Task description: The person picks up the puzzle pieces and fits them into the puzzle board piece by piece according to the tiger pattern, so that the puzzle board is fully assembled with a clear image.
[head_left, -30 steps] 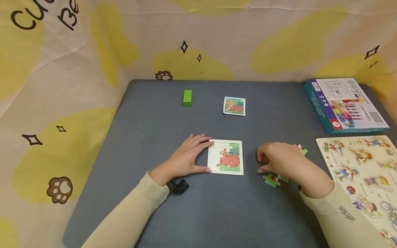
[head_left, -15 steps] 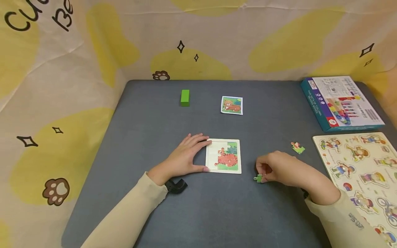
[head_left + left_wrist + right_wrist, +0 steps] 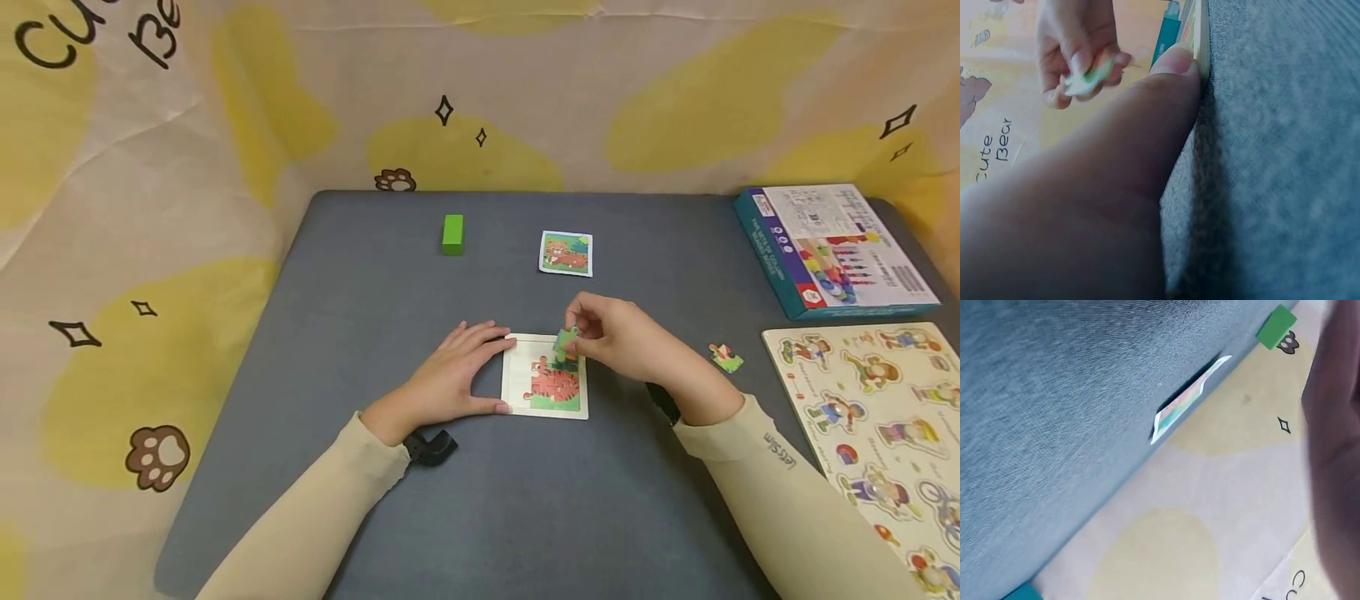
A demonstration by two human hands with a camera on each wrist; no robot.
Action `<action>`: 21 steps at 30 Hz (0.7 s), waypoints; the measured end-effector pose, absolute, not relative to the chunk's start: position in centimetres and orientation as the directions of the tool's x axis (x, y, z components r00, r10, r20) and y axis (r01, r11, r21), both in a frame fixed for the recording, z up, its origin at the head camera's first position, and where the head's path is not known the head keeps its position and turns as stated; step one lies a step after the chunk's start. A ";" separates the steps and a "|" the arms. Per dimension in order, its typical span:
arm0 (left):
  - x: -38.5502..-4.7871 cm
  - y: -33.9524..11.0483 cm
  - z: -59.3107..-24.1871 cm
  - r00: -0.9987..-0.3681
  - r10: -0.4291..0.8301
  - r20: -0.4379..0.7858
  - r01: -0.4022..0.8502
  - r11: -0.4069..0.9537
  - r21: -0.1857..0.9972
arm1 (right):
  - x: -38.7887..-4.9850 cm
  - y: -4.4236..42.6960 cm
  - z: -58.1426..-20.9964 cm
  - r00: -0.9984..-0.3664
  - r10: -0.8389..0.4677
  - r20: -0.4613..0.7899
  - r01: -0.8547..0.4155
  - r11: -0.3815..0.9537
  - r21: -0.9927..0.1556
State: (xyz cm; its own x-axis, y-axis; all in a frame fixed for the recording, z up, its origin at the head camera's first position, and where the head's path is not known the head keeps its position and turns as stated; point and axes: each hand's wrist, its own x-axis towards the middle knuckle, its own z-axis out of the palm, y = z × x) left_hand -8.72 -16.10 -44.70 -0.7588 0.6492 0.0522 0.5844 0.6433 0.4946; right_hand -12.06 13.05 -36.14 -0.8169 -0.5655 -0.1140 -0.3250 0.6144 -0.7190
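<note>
My left hand [image 3: 450,379] rests at the left edge of a small square puzzle board [image 3: 519,412], its fingers straight, at the upper corner, and its thumb at the lower corner. Part of a striped orange tiger on green shows on the board's right side; its left side is bare. My right hand [image 3: 618,333] pinches a green puzzle piece [image 3: 566,340] just over the board's upper right corner. That piece [image 3: 1092,78] looks tilted in the left wrist view; whether a second is behind it, I cannot tell. A loose puzzle piece [image 3: 725,358] lies to the right.
Behind the board lie a tiger picture card [image 3: 566,253] and a green block [image 3: 453,235]. At the right are a boxed game [image 3: 840,250] and a large board with printed figures [image 3: 862,392]. A patterned cloth [image 3: 480,83] hangs along the table's back edge.
My right hand has picked up a puzzle piece from the table at the right and brought it left and away from me, over the board. My left hand stays at the board.
</note>
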 end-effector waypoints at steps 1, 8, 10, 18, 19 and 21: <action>-8.7 -16.1 -44.8 -0.759 0.649 0.052 0.585 0.643 0.494 | -12.2 12.9 -36.2 -0.826 -0.555 -0.099 -0.326 0.614 -0.719; -8.7 -16.0 -45.1 -0.761 0.646 0.059 0.582 0.640 0.501 | -12.9 11.7 -37.3 -0.845 -0.524 -0.108 -0.288 0.616 -0.733; -8.7 -16.0 -45.0 -0.760 0.648 0.057 0.583 0.639 0.502 | -13.0 11.4 -37.6 -0.856 -0.505 -0.115 -0.275 0.632 -0.725; -8.7 -16.1 -44.8 -0.764 0.643 0.046 0.575 0.647 0.501 | -13.4 10.3 -38.6 -0.858 -0.480 -0.180 -0.236 0.681 -0.693; -8.7 -16.1 -44.8 -0.764 0.643 0.046 0.575 0.648 0.500 | -13.5 10.1 -38.6 -0.857 -0.482 -0.183 -0.241 0.689 -0.684; -8.8 -16.0 -44.8 -0.764 0.644 0.047 0.576 0.647 0.501 | -13.4 9.9 -38.7 -0.858 -0.480 -0.185 -0.255 0.709 -0.657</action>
State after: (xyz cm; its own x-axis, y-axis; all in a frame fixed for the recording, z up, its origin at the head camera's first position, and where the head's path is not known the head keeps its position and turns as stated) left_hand -8.77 -16.04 -44.78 -0.7638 0.6438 0.0467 0.5756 0.6466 0.5006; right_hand -13.45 9.91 -38.66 -0.8577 -0.4796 -0.1852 -0.2547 0.7094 -0.6572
